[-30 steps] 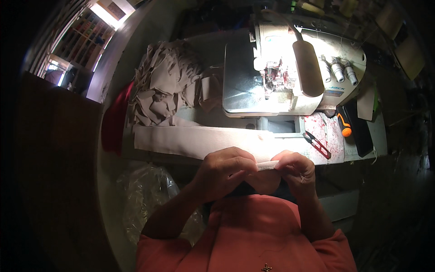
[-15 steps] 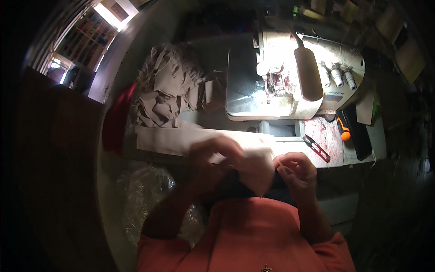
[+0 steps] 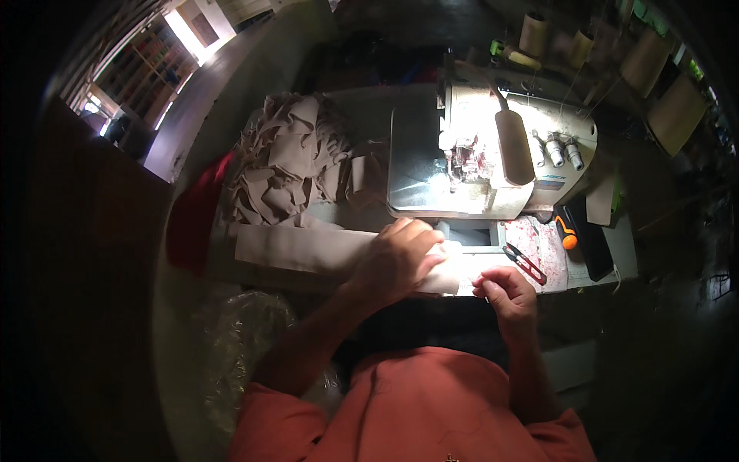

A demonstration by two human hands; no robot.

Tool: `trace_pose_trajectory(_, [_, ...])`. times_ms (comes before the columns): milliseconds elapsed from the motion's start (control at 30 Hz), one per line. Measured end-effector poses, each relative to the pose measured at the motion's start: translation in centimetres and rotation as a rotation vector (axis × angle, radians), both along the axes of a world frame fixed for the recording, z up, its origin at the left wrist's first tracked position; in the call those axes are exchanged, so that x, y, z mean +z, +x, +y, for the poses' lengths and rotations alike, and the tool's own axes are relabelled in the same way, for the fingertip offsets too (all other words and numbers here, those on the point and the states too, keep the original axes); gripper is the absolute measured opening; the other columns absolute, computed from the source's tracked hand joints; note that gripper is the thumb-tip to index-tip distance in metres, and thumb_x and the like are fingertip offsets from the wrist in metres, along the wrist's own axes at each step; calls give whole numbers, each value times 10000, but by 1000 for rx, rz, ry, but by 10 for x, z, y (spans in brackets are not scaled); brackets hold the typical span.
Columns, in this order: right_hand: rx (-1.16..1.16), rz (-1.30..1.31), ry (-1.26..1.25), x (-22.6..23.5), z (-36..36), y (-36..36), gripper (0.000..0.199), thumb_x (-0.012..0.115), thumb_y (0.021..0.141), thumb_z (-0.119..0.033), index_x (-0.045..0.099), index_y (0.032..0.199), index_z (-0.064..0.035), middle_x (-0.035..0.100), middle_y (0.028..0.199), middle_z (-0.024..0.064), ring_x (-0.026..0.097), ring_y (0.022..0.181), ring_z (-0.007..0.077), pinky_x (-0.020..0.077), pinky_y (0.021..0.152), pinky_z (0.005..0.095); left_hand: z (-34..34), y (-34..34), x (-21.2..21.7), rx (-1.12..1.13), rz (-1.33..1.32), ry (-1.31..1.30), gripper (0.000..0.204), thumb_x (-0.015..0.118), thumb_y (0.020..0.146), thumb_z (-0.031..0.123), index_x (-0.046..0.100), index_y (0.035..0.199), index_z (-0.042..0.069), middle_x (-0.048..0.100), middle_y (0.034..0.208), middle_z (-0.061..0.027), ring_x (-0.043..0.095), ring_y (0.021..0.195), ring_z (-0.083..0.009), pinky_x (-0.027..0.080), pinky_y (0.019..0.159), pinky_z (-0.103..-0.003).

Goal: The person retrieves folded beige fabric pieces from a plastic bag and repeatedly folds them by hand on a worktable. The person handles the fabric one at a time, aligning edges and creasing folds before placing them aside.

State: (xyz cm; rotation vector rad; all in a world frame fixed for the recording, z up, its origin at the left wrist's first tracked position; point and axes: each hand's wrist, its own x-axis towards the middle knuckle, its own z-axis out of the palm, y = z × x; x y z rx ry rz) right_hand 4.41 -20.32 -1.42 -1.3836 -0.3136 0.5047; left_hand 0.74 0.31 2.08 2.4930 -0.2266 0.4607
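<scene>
A long pale beige fabric strip lies along the front edge of the sewing table. My left hand is over its right end, fingers bent and thumb stretched to the right, gripping a beige fabric piece against the strip. What lies under the palm is hidden. To the right, just off the fabric's end, my right hand has thumb and forefinger pinched together. Anything between those fingertips is too small to make out. Red-handled thread snips rest beyond my right hand.
A lit sewing machine with a flat metal plate stands beyond my hands. A heap of beige fabric pieces sits at the left. Right of the snips are an orange-and-black tool and a dark flat object. Clear plastic hangs lower left.
My left hand has moved away from my body and brought the raised fabric piece down flat onto the strip. My right hand stays pinched, slightly lower in the picture.
</scene>
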Motion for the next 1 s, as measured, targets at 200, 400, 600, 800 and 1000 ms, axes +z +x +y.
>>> trace_pose_trajectory(200, [-17, -40, -50, 0, -7, -4, 115, 500, 809, -8, 526, 917, 22, 577, 817, 73, 545, 729, 104, 447, 679, 215, -7, 13, -24, 14, 86, -93, 242, 651, 676, 207, 480, 645, 38, 472, 716, -91, 458, 750, -259, 381, 710, -339])
trace_pose_trajectory(400, [-28, -64, -90, 1, 2, -7, 118, 500, 811, -23, 531, 915, 24, 583, 797, 70, 542, 703, 100, 444, 665, 208, 2, 12, -36, -106, -95, -218, 97, 611, 704, 104, 551, 710, 28, 504, 698, -84, 477, 713, -234, 383, 692, -324])
trace_pose_trajectory(600, [84, -32, -171, 19, 32, 16, 127, 531, 815, -98, 543, 871, 15, 547, 709, 29, 486, 617, 67, 403, 571, 188, 2, 8, -32, -113, -168, -285, 52, 594, 706, 38, 547, 721, 22, 523, 725, -83, 502, 723, -236, 408, 678, -315])
trace_pose_trajectory(800, [102, 112, -60, 4, 37, 25, 132, 518, 829, -124, 522, 747, -20, 477, 620, -27, 416, 522, 35, 348, 487, 168, 2, 6, -33, -129, -243, -344, 66, 578, 707, 2, 530, 750, 12, 525, 750, -100, 522, 728, -244, 426, 661, -310])
trace_pose_trajectory(1000, [14, -103, -110, 8, 36, 25, 118, 565, 791, -134, 540, 789, -19, 496, 666, 5, 439, 588, 63, 374, 528, 203, 2, 5, -36, -105, -197, -382, 50, 561, 728, 17, 518, 752, 12, 520, 763, -107, 524, 728, -244, 425, 660, -307])
